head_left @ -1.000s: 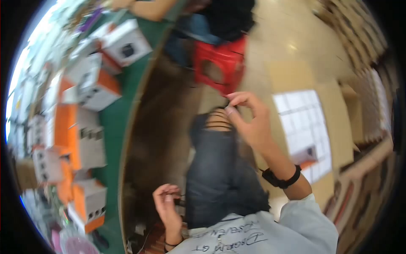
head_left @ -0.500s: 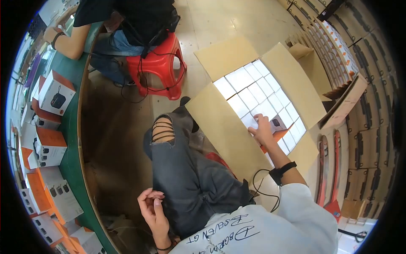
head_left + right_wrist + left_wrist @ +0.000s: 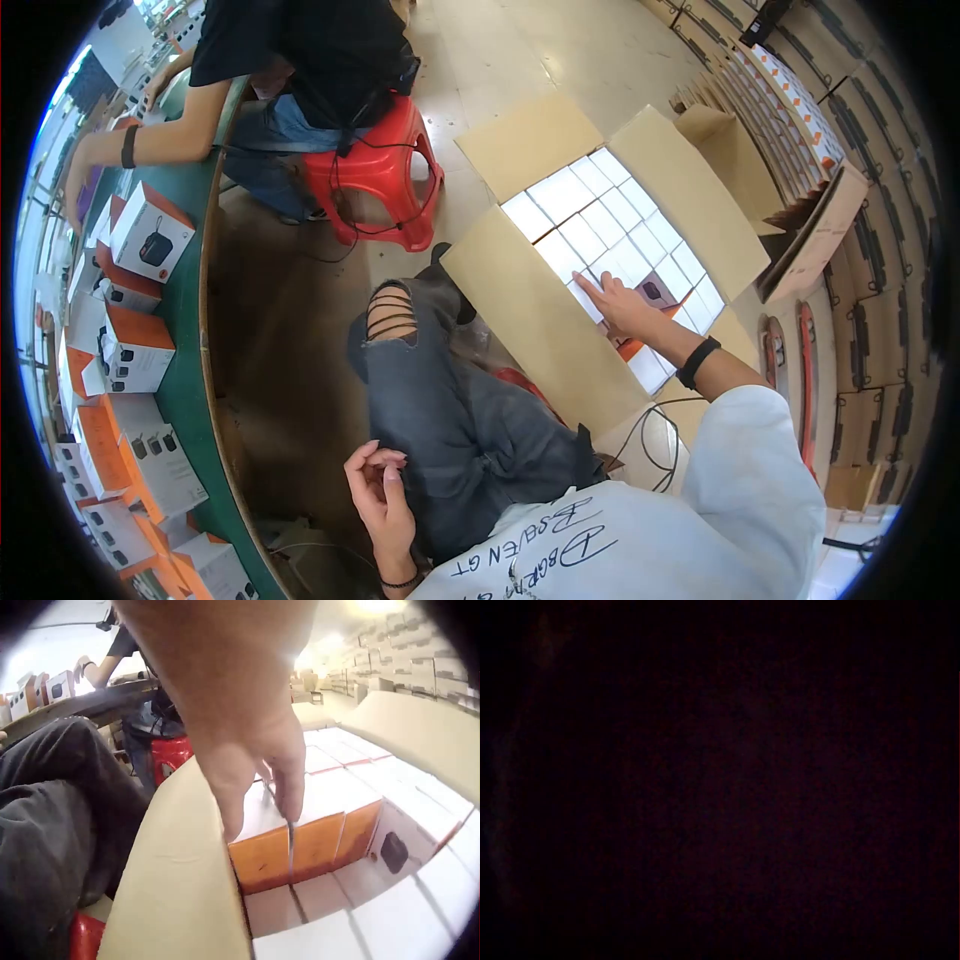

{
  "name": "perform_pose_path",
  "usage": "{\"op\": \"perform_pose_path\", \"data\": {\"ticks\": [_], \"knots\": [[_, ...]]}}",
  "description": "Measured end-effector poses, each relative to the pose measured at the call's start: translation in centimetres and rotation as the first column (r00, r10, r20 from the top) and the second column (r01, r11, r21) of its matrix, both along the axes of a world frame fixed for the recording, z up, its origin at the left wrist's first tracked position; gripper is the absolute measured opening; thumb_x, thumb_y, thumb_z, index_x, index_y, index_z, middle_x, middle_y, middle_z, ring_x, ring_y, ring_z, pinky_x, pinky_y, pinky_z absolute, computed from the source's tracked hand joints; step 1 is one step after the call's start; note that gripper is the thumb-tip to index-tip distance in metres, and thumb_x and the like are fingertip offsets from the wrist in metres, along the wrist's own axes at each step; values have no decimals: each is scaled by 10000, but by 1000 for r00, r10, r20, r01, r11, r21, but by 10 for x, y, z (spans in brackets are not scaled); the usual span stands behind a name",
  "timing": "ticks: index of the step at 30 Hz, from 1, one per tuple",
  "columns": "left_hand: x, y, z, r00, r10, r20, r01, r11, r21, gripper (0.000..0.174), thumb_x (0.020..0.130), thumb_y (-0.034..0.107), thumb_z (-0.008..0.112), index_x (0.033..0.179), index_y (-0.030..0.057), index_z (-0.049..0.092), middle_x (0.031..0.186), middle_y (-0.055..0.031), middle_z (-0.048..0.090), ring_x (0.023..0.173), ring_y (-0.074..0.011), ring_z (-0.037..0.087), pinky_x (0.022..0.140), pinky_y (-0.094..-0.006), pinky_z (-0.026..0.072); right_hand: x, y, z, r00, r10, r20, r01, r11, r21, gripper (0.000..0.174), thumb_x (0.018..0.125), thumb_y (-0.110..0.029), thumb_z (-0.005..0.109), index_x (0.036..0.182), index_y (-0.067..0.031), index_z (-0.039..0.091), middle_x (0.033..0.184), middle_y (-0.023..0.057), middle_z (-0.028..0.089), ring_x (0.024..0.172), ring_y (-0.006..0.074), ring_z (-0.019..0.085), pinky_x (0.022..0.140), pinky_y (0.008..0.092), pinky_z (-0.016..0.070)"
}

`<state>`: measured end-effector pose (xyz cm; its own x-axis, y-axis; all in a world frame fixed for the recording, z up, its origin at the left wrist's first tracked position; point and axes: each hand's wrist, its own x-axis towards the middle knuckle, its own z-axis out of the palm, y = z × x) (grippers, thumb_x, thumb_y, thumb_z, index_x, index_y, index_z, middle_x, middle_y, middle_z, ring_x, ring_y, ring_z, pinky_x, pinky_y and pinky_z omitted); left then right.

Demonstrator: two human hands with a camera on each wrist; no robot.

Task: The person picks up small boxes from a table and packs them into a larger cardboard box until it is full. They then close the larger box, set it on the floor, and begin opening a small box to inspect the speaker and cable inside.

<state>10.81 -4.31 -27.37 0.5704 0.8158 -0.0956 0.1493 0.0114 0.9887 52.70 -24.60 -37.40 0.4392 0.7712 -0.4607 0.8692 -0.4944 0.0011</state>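
Note:
My right hand [image 3: 632, 308] reaches down into an open cardboard carton [image 3: 545, 325] packed with rows of small white boxes [image 3: 565, 192]. In the right wrist view, its thumb and fingers point down at the top of a white box with an orange side [image 3: 259, 862], fingertips right at the box's edges. Beside that box a lower gap in the rows shows, with a box face bearing a dark device picture [image 3: 394, 851]. My left hand [image 3: 382, 502] hangs beside my thigh, fingers loosely curled, holding nothing. The left wrist view is almost black.
A green-topped table [image 3: 185, 340] on the left carries several white and orange boxes [image 3: 140, 350]. Ahead, another person sits on a red stool [image 3: 395, 180]. Stacked cartons [image 3: 865, 330] line the right side, near a second open carton [image 3: 740, 165]. A black cable [image 3: 640, 445] loops beside the carton.
My right hand has moved from above my knee into the carton, then slightly along the box tops. The view has swung right. My left hand stays beside my thigh.

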Motion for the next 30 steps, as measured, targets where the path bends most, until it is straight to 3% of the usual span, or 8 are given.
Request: {"op": "perform_pose_path", "data": {"ticks": [7, 10, 13, 15, 18, 19, 20, 30], "knots": [[-8, -13, -6, 998, 49, -37, -49, 999, -4, 323, 1003, 3, 497, 1325, -14, 470, 1045, -103, 647, 950, -153, 588, 910, -298, 475, 1, -24, -25, 997, -77, -12, 78, 983, 168, 1109, 554, -4, 869, 1508, -115, 313, 1103, 197, 488, 1007, 394, 588, 799, 437, 552], [-8, -11, -7, 998, 44, -38, -44, 999, -7, 322, 1001, 0, 496, 1323, -4, 474, 1046, -96, 650, 939, -140, 585, 892, -287, 475, 2, -15, -14, 982, 27, 189, -69, 972, 224, 1065, 503, -65, 905, 1430, -98, 382, 1164, 183, 476, 1088, 379, 519, 902, 432, 477], [-4, -6, -3, 1000, 24, 18, -23, 1000, -16, 333, 1001, -22, 485, 1333, -8, 464, 1053, -103, 651, 947, -145, 587, 904, -295, 479, 15, -4, -20, 992, 85, 98, -112, 939, 325, 1074, 500, -83, 914, 1433, -115, 383, 1210, 201, 471, 1122, 395, 503, 919, 456, 447], [-6, 0, -4, 1000, 17, 16, -17, 999, 27, 335, 990, -29, 529, 1323, -27, 486, 1068, -119, 680, 963, -170, 633, 920, -322, 507, 28, -4, -30, 988, 137, 68, -152, 900, 407, 908, 592, -99, 863, 1402, -99, 453, 1196, 217, 483, 1103, 414, 503, 938, 467, 436], [-10, 7, -7, 1000, -18, -5, 18, 994, 110, 347, 985, -8, 571, 1325, -27, 501, 1085, -119, 701, 956, -175, 657, 896, -325, 521, 33, -8, -31, 970, 191, 151, -238, 875, 421, 512, 801, -27, 598, 1305, -23, 508, 1164, 232, 504, 1120, 420, 510, 974, 486, 423], [-10, 8, -5, 1000, -26, -9, 26, 992, 123, 355, 985, -1, 582, 1330, -28, 502, 1089, -119, 703, 954, -176, 661, 891, -324, 522, 47, -20, -54, 953, 242, 184, -298, 869, 396, 1001, 495, -107, 890, 1373, -12, 417, 1247, 251, 455, 1217, 475, 449, 1048, 539, 383], [-10, 9, -1, 998, -59, -23, 61, 990, 126, 379, 979, -34, 567, 1346, -24, 473, 1088, -127, 685, 997, -173, 652, 928, -323, 513, 42, -16, -40, 966, 232, 114, -258, 866, 428, 1099, 402, -92, 912, 1374, 1, 409, 1275, 262, 452, 1247, 480, 438, 1070, 544, 378], [10, -2, 4, 967, -252, 45, 247, 965, 86, 501, 955, 59, 674, 1415, 27, 478, 1178, -101, 664, 1094, -208, 633, 961, -340, 495, 27, -25, 42, 980, 190, -64, -156, 923, 352, 984, 427, -59, 882, 1297, 2, 429, 1298, 252, 489, 1240, 453, 488, 1084, 493, 419]]}}
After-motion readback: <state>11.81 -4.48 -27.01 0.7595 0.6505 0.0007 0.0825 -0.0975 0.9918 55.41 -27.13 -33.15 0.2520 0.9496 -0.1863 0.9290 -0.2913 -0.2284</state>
